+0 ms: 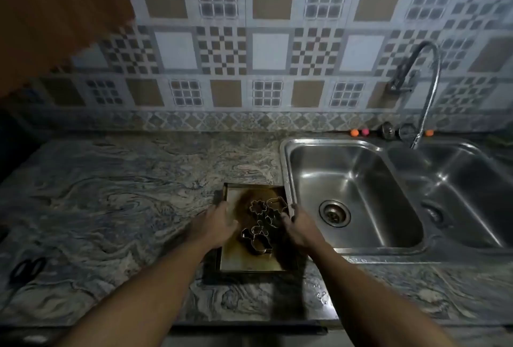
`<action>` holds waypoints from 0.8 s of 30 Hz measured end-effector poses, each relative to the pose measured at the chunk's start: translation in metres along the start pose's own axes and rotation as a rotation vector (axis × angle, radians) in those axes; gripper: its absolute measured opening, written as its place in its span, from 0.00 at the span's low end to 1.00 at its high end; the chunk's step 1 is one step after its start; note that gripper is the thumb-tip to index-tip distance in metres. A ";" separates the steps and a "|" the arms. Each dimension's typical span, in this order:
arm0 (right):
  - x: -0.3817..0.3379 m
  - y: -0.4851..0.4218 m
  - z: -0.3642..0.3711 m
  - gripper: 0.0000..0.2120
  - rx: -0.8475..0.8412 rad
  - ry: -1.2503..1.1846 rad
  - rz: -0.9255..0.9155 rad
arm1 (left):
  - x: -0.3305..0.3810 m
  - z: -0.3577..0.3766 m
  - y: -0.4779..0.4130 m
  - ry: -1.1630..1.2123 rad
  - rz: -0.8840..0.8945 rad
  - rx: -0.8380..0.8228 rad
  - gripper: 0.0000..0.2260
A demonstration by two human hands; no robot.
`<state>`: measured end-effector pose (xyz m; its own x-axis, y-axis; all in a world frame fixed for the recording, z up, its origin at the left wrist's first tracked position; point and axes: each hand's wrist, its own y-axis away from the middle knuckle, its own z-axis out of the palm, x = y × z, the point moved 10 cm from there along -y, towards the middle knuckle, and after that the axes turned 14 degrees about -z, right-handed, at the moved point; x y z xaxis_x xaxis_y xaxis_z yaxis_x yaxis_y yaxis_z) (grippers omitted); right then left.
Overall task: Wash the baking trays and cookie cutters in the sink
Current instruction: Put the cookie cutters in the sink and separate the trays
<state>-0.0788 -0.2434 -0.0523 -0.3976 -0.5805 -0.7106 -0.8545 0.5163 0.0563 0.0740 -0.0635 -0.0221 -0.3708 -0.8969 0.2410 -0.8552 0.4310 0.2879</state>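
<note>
The tray (251, 262) lies on the desk (116, 202) just left of the sink (286, 169), its near part bare and stained brown. The cookie cutters (259, 224) sit loose in a cluster in its middle. The right hand (298, 228) is at the tray's right rim, thumb inside and fingers curled over the outside, so it seems to pinch that edge. The left hand (219, 224) lies across the left rim with fingers reaching inward; whether it has closed on the rim I cannot tell. The step looks like carrying the loaded tray into the left basin. Done well, both sides would be gripped firmly and lifted together. The tray should be kept level so the cutters do not slide, raised clear of the sink's rim, then lowered flat.
</note>
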 end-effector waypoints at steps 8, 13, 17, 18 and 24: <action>-0.004 -0.030 0.005 0.22 0.091 -0.128 0.013 | -0.008 0.016 -0.017 0.308 -0.132 0.015 0.24; 0.015 -0.026 0.010 0.20 0.186 -0.184 0.047 | -0.002 0.039 -0.016 0.529 -0.255 -0.057 0.26; 0.005 -0.022 0.008 0.18 0.243 -0.290 -0.007 | -0.009 0.038 -0.022 0.613 -0.305 -0.059 0.26; 0.000 -0.021 0.006 0.17 0.252 -0.313 -0.021 | -0.009 0.037 -0.022 0.630 -0.305 -0.062 0.26; -0.015 -0.022 -0.004 0.20 0.289 -0.313 -0.042 | -0.004 0.020 -0.021 0.722 -0.254 -0.040 0.27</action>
<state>-0.0557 -0.2484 -0.0399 -0.2059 -0.4083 -0.8893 -0.7209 0.6778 -0.1442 0.0863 -0.0714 -0.0480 0.1758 -0.6873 0.7048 -0.8635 0.2361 0.4456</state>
